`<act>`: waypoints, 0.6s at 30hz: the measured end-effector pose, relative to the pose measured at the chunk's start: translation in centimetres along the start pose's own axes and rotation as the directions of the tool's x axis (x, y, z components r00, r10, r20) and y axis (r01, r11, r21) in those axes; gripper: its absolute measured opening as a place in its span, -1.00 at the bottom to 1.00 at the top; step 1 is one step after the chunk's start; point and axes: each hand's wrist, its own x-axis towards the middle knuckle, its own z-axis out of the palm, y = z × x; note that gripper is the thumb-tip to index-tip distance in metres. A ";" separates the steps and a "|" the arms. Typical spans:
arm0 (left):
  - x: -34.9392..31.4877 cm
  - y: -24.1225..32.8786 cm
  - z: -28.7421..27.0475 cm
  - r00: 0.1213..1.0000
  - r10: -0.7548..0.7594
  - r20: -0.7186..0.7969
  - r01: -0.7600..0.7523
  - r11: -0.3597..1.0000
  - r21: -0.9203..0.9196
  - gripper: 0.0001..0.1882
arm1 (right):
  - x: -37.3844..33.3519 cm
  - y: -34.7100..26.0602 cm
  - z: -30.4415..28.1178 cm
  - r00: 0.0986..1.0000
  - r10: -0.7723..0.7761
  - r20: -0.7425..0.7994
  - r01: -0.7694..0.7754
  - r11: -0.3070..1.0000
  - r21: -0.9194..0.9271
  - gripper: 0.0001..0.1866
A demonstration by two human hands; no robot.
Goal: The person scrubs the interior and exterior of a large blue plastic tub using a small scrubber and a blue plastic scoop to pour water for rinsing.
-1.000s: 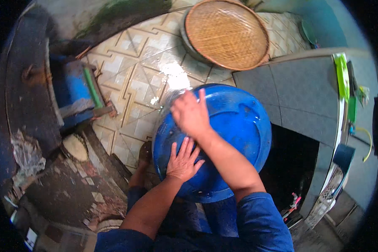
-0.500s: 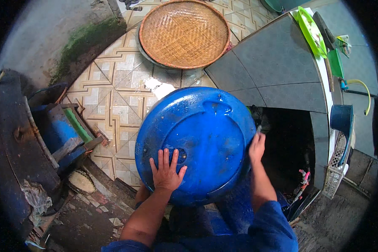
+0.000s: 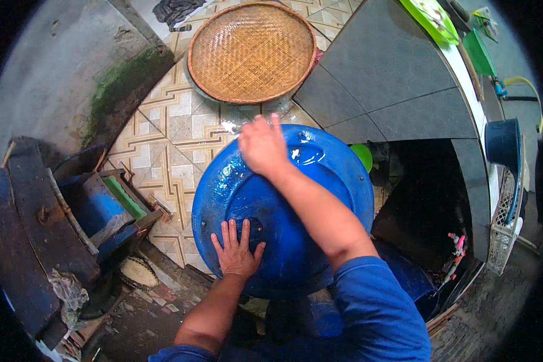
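A wet blue plastic drum [image 3: 295,205] stands in front of me, its round end facing up with a raised rim and recesses. Spread flat on the near left of that end lies my left hand [image 3: 236,250], holding nothing. My right hand [image 3: 263,148] reaches across to the far rim, its fingers bent and slightly blurred. What the right hand holds, if anything, is hidden beneath it. Water glints on the plastic beside the right hand.
Beyond the drum, a round woven bamboo tray [image 3: 253,51] rests over a basin on the tiled floor. A grey tiled counter [image 3: 380,78] with a dark opening stands at right. Wooden furniture [image 3: 48,205] is at left. A green round object [image 3: 362,157] shows behind the drum.
My right hand has moved from the drum's right edge across to its far left rim. The left hand stays flat on the drum. The view has shifted slightly.
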 end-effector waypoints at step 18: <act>0.0 0.1 0.6 1.000 0.008 -0.012 -0.007 0.999 0.042 -0.13 | -3.1 7.2 -1.4 0.970 0.240 -0.029 -0.241 0.967 -0.077 -0.71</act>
